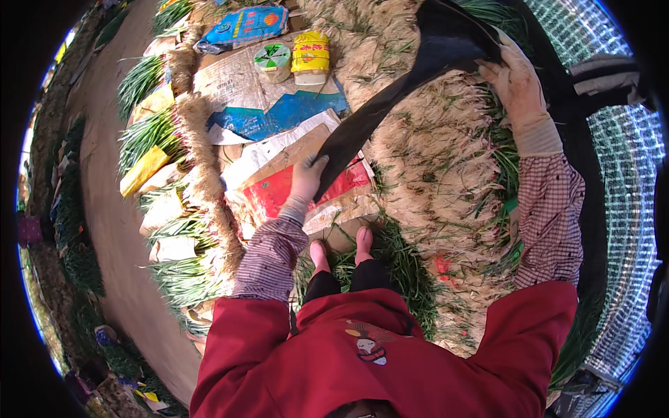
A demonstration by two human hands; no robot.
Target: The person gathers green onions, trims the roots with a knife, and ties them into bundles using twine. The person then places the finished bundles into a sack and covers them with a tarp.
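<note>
A long black sheet (449, 42) stretches slantwise between my two gloved hands, wide at the far right and narrowing to a strip on the left. My left hand (307, 177) pinches its narrow end above a red and white flattened sack (274, 190). At the upper right, my right hand (515, 78) grips the wide end near its edge. Beneath the sheet lies a thick bed of pale, fibrous plant roots (434, 151), with green leaves (504, 172) showing along its right side.
Green-leaved bundles (151, 130) with roots inward line the left, beside a dirt path (112, 183). Ahead on flattened cardboard (235, 81) are a tape-like roll (273, 60), a yellow package (310, 55) and a blue bag (243, 26). Pale netting (627, 172) borders the right. Loose leaves (410, 261) surround my feet.
</note>
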